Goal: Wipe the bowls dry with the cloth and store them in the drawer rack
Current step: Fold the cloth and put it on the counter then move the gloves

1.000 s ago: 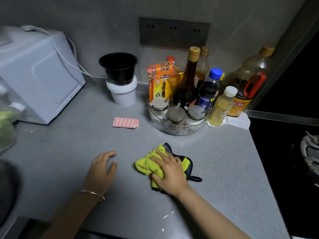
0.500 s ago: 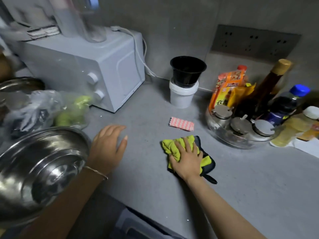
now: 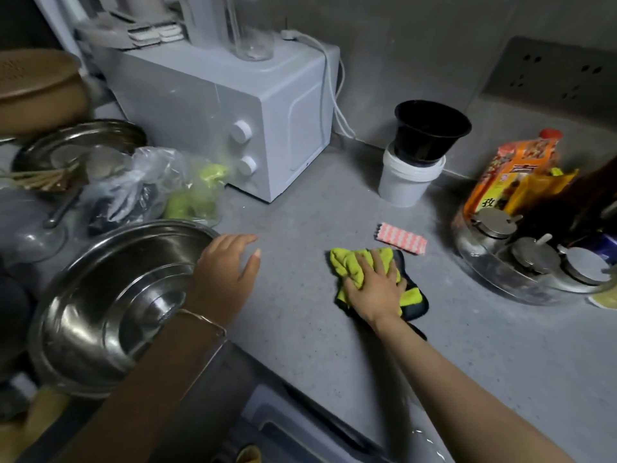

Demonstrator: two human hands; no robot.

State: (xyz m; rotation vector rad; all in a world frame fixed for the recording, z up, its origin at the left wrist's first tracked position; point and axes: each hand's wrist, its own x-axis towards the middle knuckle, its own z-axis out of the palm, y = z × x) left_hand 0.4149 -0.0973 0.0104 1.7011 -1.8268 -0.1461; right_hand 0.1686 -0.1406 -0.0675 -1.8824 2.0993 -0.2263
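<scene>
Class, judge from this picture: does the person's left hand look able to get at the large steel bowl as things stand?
Probably yes. The left hand is open right beside the steel bowl, holding nothing, and nothing stands between them. The right hand rests on the yellow cloth.

light: dim, cool grey | glare: bright streaks on the big round steel bowl [image 3: 110,295] | edges: bent by wide lens | right edge: blurred
</scene>
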